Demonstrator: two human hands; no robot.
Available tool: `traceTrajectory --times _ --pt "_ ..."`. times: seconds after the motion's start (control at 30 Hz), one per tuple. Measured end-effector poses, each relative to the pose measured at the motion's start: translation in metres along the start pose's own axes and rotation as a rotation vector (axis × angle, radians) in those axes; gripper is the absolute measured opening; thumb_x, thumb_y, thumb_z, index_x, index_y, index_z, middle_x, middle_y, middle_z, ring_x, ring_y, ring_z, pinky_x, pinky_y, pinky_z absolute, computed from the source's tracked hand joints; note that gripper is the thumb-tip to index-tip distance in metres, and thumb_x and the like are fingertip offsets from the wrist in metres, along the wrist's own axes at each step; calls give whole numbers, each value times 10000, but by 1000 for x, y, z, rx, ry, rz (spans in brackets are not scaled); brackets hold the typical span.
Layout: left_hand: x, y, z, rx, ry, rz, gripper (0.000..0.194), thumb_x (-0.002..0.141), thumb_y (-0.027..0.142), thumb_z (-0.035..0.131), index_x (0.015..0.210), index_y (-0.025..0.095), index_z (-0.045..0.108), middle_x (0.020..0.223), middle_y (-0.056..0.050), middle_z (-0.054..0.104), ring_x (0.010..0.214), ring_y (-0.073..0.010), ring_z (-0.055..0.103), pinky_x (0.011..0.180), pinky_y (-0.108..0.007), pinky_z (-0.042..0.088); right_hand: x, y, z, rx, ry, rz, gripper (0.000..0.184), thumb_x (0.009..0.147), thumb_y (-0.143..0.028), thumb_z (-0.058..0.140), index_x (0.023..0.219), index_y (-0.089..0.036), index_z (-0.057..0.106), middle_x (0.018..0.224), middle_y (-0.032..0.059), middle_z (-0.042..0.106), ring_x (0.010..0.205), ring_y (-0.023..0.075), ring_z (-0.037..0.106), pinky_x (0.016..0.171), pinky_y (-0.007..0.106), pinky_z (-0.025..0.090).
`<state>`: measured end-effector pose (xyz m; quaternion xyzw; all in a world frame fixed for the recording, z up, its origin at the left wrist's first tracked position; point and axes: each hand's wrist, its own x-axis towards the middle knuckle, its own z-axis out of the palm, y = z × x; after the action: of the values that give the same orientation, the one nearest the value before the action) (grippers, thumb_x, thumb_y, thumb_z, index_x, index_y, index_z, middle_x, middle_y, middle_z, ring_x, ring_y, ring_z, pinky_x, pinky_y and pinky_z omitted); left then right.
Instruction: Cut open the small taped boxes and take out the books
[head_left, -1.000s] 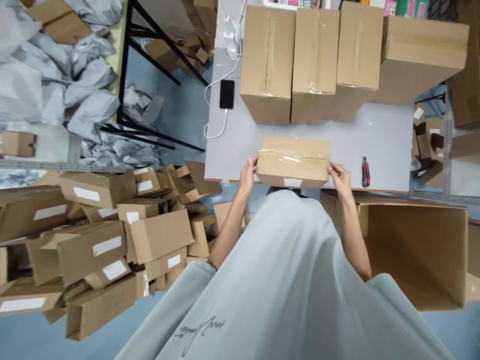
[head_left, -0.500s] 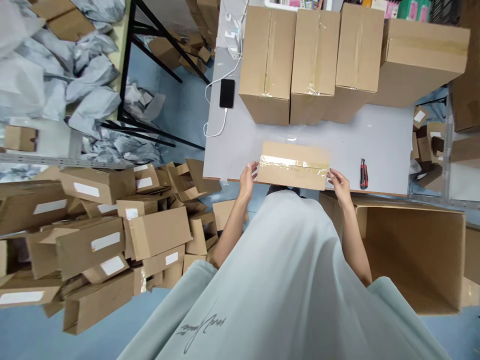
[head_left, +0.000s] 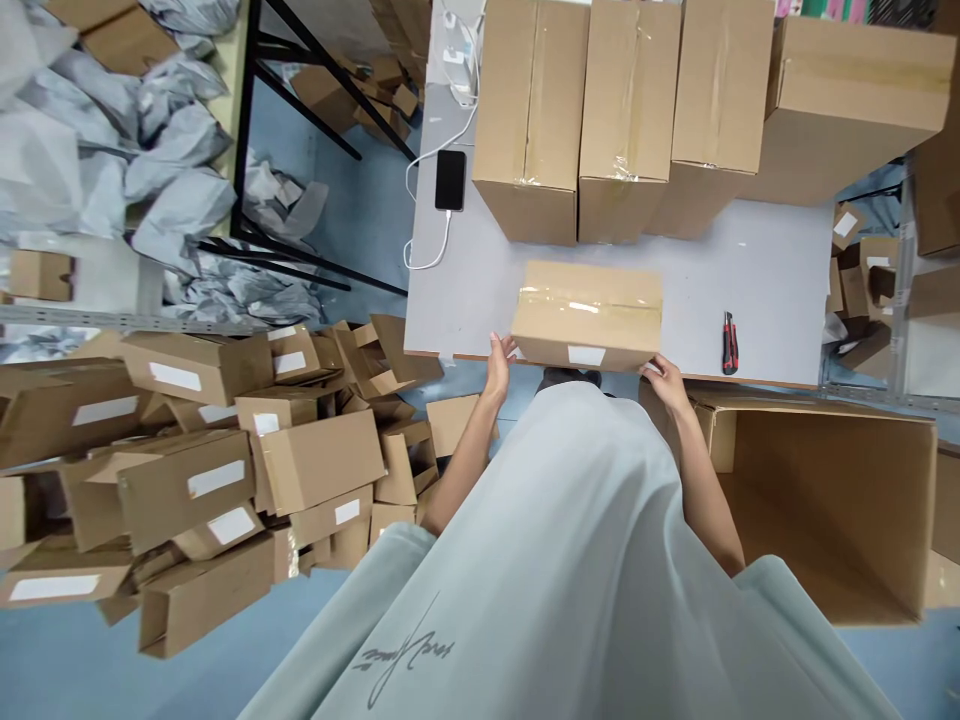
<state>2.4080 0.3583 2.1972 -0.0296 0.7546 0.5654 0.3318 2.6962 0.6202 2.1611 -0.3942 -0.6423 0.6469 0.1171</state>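
A small cardboard box [head_left: 589, 308], with clear tape along its top and a white label on its front side, is at the table's front edge between my hands. My left hand [head_left: 500, 366] is at its lower left corner, fingertips against the end. At the lower right corner, my right hand [head_left: 664, 382] grips the box with thumb and fingers. Parts of the fingers are hidden at both ends. To the right on the table lies a red and black box cutter [head_left: 730, 345].
Several large taped boxes [head_left: 624, 110] stand along the back of the table [head_left: 780, 270]. A phone [head_left: 450, 180] on a white cable lies at left. Below right is a big open carton [head_left: 825, 500]. Many empty boxes [head_left: 322, 465] are piled at left, near grey plastic bags [head_left: 176, 140].
The box has tipped so that its labelled front side now shows. My right hand has shifted slightly left and down to its lower corner. The view has moved a little.
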Motion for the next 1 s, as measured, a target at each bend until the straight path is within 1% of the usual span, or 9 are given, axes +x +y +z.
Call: traceTrajectory --times 0.13,0.2,0.3,0.47,0.57,0.67,0.73,0.83,1.0 --pt "-2 19 -2 -1 -55 174 966 1104 900 190 1533 231 739 1715 -159 626 1671 -337 523 1403 -539 372 8 -31 -11 25 67 -98 721 896 -604 805 1519 -242 763 1630 139 714 1508 344 665 1295 571 516" --pt "-2 27 0 -17 -74 234 988 1089 925 213 1526 215 744 1693 -175 644 1656 -345 543 1394 -540 390 15 -45 -15 9 98 -137 759 915 -720 793 1497 -234 786 1589 146 746 1489 354 685 1304 573 514" --pt "0 32 5 -33 -86 231 1003 1082 936 242 1537 189 734 1657 -196 672 1617 -352 590 1367 -521 439 25 -55 -15 -27 117 -133 838 901 -868 738 1427 -223 834 1497 140 804 1439 363 721 1295 566 529" --pt "2 24 10 -21 -102 147 914 1114 881 298 1534 194 731 1702 -191 630 1604 -356 603 1330 -534 481 34 -47 -7 -61 108 -89 965 833 -920 738 1459 -190 812 1516 179 787 1352 356 767 1250 556 561" --pt "3 19 11 -30 -89 149 867 1136 832 309 1537 182 718 1714 -204 613 1622 -346 585 1341 -540 462 36 -42 -4 -68 126 -85 986 831 -902 737 1477 -159 796 1506 211 785 1367 362 758 1247 559 557" --pt "5 19 13 -23 -70 157 873 1135 826 308 1547 163 699 1730 -215 594 1652 -320 549 1362 -504 433 38 -37 -6 -10 130 -84 1026 800 -896 771 1457 -109 793 1519 248 765 1397 381 739 1246 565 560" --pt "8 18 13 -11 -50 141 901 1119 852 301 1549 163 689 1732 -225 588 1662 -322 536 1358 -501 435 38 -33 -12 25 138 -70 1024 779 -892 793 1436 -106 796 1513 260 764 1390 385 740 1228 570 578" --pt "12 16 14 12 -30 92 949 1075 912 307 1528 172 692 1729 -251 582 1660 -364 533 1341 -555 448 37 -26 -25 25 183 -31 963 774 -873 795 1388 -130 811 1456 246 796 1338 385 763 1175 592 614" --pt "16 11 27 55 -68 18 926 1011 927 452 1425 148 735 1706 -311 580 1651 -442 527 1325 -641 433 36 -18 -56 -3 293 16 849 765 -821 791 1298 -162 829 1325 215 843 1269 389 786 1102 644 644"
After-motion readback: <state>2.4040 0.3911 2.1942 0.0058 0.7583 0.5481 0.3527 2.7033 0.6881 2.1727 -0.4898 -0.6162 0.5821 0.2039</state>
